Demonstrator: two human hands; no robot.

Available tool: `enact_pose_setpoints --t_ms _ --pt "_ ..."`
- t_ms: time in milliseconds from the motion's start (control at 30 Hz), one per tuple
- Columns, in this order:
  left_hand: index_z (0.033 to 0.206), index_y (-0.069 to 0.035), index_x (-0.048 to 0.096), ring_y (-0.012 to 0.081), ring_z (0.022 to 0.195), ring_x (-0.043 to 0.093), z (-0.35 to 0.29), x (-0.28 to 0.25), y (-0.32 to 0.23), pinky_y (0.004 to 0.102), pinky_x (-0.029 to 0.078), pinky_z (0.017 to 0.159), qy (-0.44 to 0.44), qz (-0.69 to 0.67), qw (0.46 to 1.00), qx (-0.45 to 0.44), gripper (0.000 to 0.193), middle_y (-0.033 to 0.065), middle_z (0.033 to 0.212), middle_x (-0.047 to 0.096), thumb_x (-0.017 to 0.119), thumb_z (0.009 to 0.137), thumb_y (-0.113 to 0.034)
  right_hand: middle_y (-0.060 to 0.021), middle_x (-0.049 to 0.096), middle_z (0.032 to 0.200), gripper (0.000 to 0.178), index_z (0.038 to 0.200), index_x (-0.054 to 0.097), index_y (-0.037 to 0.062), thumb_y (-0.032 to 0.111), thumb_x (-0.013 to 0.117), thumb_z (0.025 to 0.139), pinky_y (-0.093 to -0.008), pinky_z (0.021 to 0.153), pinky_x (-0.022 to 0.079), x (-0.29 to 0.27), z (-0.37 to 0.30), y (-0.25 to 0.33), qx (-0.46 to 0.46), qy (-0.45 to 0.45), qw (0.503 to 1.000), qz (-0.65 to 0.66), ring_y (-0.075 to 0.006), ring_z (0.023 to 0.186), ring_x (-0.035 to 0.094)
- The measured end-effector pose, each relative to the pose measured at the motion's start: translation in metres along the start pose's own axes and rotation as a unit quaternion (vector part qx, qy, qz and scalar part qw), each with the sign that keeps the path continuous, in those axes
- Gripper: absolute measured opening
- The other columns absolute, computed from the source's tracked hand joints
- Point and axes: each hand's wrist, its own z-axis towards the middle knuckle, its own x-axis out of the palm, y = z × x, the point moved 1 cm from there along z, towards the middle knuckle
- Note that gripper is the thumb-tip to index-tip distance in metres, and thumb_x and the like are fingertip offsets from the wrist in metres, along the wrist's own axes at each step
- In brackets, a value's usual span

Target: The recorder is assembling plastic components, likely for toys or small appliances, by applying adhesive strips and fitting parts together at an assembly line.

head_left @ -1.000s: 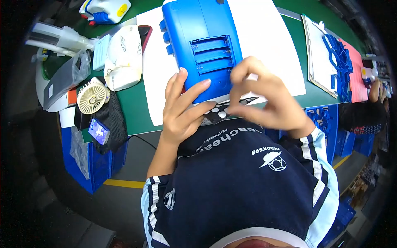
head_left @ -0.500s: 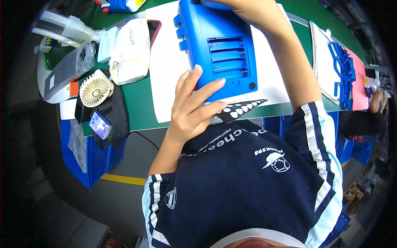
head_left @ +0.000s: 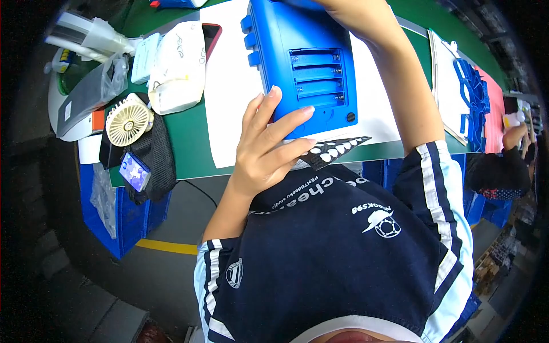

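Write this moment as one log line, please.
left hand: on blue device, near dotted sheet; right hand: partly out of view; battery bay: open

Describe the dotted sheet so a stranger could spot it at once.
Find the green table, then the blue device over white paper. By the device's end nearest the wearer, close to the left hand, is the dotted sheet. Its white spots on black set it apart from the plain white paper.

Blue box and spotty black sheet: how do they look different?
The blue box is thick; the spotty black sheet is thin. The box is mostly blue; the sheet is black with white dots. The box has battery slots; the sheet shows none. Both are beside the left hand.
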Motion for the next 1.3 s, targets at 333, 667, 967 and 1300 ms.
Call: enact_pose_setpoints --t_ms 333,667,967,1300 --pt "0.087 -0.016 0.063 0.031 0.125 0.035 0.001 0.001 0.0 0.0483 0.03 0.096 0.002 0.001 1.0 -0.003 0.032 0.0037 0.116 0.057 0.069 0.057 -0.005 -0.0049 0.063 0.081 0.02 0.084 0.063 -0.0005 0.018 0.064 0.077 -0.0206 0.068 0.045 -0.001 -0.003 -0.001 0.014 -0.007 1.0 0.017 -0.0077 0.072 0.056" --pt "0.084 -0.015 0.063 0.0307 0.125 0.034 0.003 0.003 0.001 0.0484 0.03 0.096 0.005 -0.005 1.0 0.003 0.027 0.0044 0.116 0.057 0.07 0.06 -0.007 -0.007 0.064 0.089 0.016 0.087 0.061 0.0029 0.017 0.059 0.079 -0.0252 0.071 0.047 0.005 -0.021 0.008 -0.09 -0.081 0.981 -0.151 -0.0142 0.078 0.06" --pt "0.086 -0.015 0.063 0.0328 0.124 0.036 0.003 0.0 -0.001 0.0489 0.032 0.094 0.004 0.004 1.0 -0.003 0.032 0.0052 0.115 0.057 0.07 0.056 -0.005 -0.008 0.059 0.094 0.017 0.09 0.062 0.0061 0.012 0.064 0.074 -0.03 0.078 0.042 0.009 -0.045 0.002 -0.317 -0.085 0.827 -0.457 -0.0225 0.089 0.056" --pt "0.08 -0.01 0.066 0.0335 0.122 0.037 0.007 0.005 -0.001 0.0497 0.032 0.093 0.003 0.009 1.0 0.013 0.021 0.0063 0.114 0.057 0.063 0.06 -0.003 -0.0086 0.056 0.081 0.018 0.082 0.06 0.0021 0.007 0.07 0.068 -0.0299 0.068 0.042 0.019 -0.134 0.021 -0.095 0.157 0.981 -0.069 -0.0229 0.076 0.053"
